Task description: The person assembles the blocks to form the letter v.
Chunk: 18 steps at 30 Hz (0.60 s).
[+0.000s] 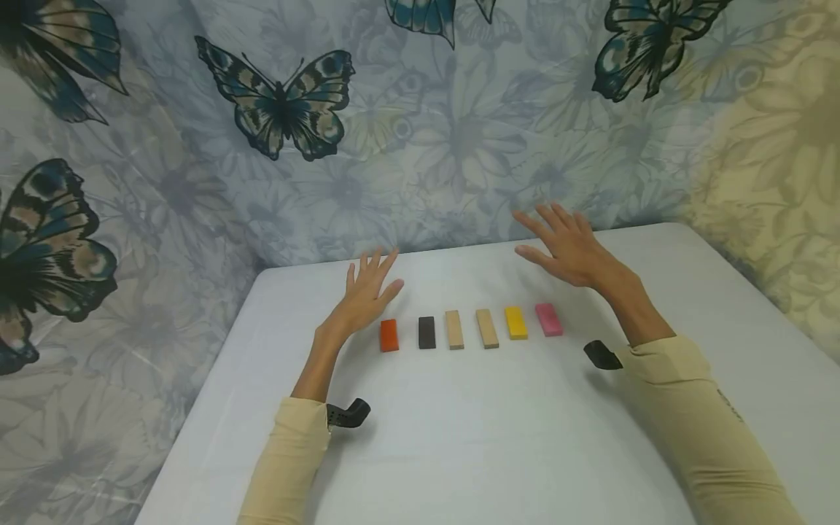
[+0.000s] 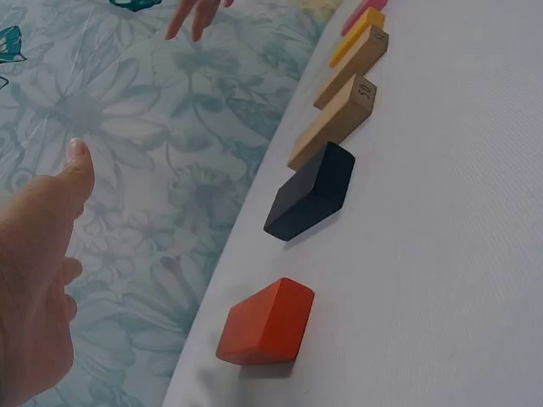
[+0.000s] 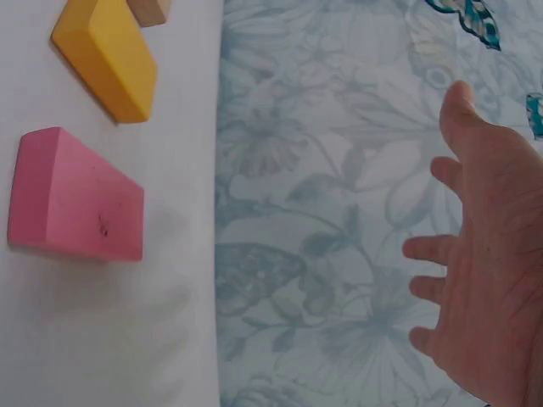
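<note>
A row of small rectangular blocks lies across the white table: an orange block (image 1: pixel 389 335), a black block (image 1: pixel 426 332), a plain wooden block (image 1: pixel 454 329), a second wooden block (image 1: pixel 487 328), a yellow block (image 1: pixel 515 323) and a pink block (image 1: pixel 548 319). My left hand (image 1: pixel 364 297) hovers above and behind the orange block, fingers spread, holding nothing. Higher up, beyond the pink block, my right hand (image 1: pixel 569 251) is raised with straight, spread fingers and nothing in it. In the left wrist view, small markings show on the ends of the wooden blocks.
The white table (image 1: pixel 499 437) ends at a far edge against a butterfly-and-flower patterned cloth (image 1: pixel 446 146). Black wrist cameras stick out inward from the left sleeve (image 1: pixel 289 452) and the right sleeve (image 1: pixel 709 430).
</note>
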Motion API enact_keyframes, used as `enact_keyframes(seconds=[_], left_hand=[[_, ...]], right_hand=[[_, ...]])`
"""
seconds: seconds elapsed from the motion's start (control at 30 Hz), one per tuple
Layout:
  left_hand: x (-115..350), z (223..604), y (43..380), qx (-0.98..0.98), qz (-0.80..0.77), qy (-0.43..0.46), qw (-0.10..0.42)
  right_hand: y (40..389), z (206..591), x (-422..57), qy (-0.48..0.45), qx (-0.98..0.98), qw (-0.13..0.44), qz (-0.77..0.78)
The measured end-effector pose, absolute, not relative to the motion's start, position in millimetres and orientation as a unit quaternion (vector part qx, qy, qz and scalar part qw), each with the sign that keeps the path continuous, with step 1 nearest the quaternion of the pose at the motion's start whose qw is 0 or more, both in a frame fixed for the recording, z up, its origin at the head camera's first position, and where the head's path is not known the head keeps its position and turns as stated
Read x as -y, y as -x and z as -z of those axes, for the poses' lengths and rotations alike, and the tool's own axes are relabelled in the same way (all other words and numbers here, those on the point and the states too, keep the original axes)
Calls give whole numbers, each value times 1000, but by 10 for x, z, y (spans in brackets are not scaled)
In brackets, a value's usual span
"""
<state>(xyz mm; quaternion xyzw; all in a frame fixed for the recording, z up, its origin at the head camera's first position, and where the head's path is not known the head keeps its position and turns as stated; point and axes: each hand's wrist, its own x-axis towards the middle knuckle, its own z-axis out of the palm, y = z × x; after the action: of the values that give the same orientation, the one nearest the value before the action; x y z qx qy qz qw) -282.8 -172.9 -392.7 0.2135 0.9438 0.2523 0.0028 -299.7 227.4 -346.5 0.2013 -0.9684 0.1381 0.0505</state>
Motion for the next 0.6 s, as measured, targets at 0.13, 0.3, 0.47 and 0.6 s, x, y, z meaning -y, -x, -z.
enact_keyframes(seconds=[0.13,0.3,0.47,0.6], left_hand=[[1669,3918,2865,-943,-245,-225,3],[1561,3896,2958,-938,-239,-249,-13],[1451,3867,3022,-930,-242,-275,-21],[1449,3817,3060,-924,-257,-282,-22]], right_hand=[[3034,3460,-2236,-213,966,54,-136],[3119,3448,-2177,-238,960,61,-135],[3169,3435,-2147,-255,955,57,-139],[3162,3397,-2101,-266,954,51,-131]])
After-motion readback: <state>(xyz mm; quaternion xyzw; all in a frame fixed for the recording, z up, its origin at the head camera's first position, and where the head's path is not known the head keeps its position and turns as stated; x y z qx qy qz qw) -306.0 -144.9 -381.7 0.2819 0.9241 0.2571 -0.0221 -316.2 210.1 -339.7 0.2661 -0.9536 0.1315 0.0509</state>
